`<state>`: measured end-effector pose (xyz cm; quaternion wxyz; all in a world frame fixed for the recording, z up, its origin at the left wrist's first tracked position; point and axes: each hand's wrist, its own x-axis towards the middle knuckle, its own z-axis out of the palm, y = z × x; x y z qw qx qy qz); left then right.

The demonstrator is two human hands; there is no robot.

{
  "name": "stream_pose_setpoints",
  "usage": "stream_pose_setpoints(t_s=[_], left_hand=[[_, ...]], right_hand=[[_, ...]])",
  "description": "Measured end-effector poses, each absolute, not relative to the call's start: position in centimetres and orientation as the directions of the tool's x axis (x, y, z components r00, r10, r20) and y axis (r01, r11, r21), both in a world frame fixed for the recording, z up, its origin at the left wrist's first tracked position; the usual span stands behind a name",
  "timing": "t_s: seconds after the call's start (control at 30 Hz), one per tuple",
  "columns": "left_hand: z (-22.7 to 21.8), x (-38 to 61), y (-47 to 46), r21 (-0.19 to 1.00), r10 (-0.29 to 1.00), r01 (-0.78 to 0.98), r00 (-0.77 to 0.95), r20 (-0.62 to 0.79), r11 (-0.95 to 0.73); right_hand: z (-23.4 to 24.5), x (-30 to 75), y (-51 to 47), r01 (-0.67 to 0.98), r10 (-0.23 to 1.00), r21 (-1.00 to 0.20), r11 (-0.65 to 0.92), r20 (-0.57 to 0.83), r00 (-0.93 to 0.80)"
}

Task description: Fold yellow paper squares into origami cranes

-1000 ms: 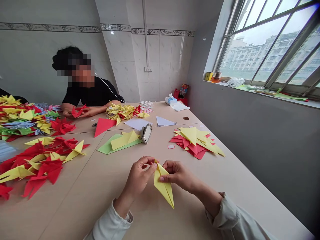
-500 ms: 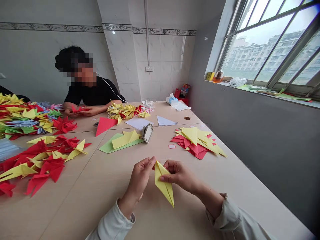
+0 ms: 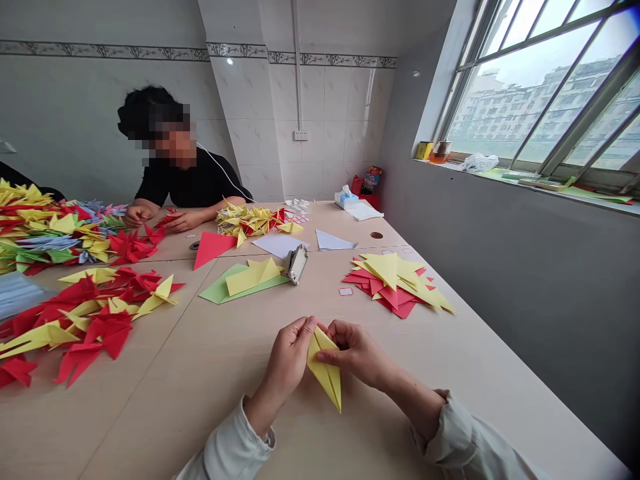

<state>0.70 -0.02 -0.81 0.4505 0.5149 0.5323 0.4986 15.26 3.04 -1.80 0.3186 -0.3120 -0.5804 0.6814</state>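
Both hands pinch the yellow folded paper (image 3: 326, 370) at its wide upper end, the left hand (image 3: 289, 352) and the right hand (image 3: 358, 352) from opposite sides, over the near part of the table (image 3: 200, 380), seemingly so the fingertips meet on the crease while the long point hangs free.

No legible text, label or number anywhere.
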Motion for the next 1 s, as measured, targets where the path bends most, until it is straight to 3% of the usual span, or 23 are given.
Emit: stream_pose_setpoints(t_s=[0.27,0.53,0.73,0.8,0.93,1.0], left_hand=[[-0.1,0.4,-0.1,0.993,0.976,0.104,-0.204,0.079,-0.059],[-1.2,0.4,0.5,0.992,0.993,0.122,-0.112,0.047,-0.033],[-0.4,-0.3,0.5,0.999,0.956,0.021,-0.288,0.047,-0.043],[-0.2,-0.2,0.4,0.999,0.969,-0.036,-0.244,0.03,-0.04],[-0.1,0.7,0.0,0.988,0.999,-0.153,0.047,-0.018,0.025],[-0.2,0.9,0.0,0.984,0.998,-0.175,0.059,-0.029,0.039]], right_hand=[[-1.6,15.0,2.9,-0.035,0.804,-0.996,-0.077,-0.041,-0.593],[-2.0,15.1,2.9,0.054,0.816,-0.999,-0.007,-0.037,-0.577],[-1.5,15.3,3.1,0.044,0.832,-0.999,-0.009,-0.032,-0.554],[-1.0,15.4,3.3,-0.033,0.85,-0.999,-0.036,-0.013,-0.527],[-0.6,15.6,3.6,-0.181,0.862,-0.979,-0.095,0.01,-0.507],[-0.7,15.8,3.8,-0.205,0.865,-0.974,-0.097,0.019,-0.501]])
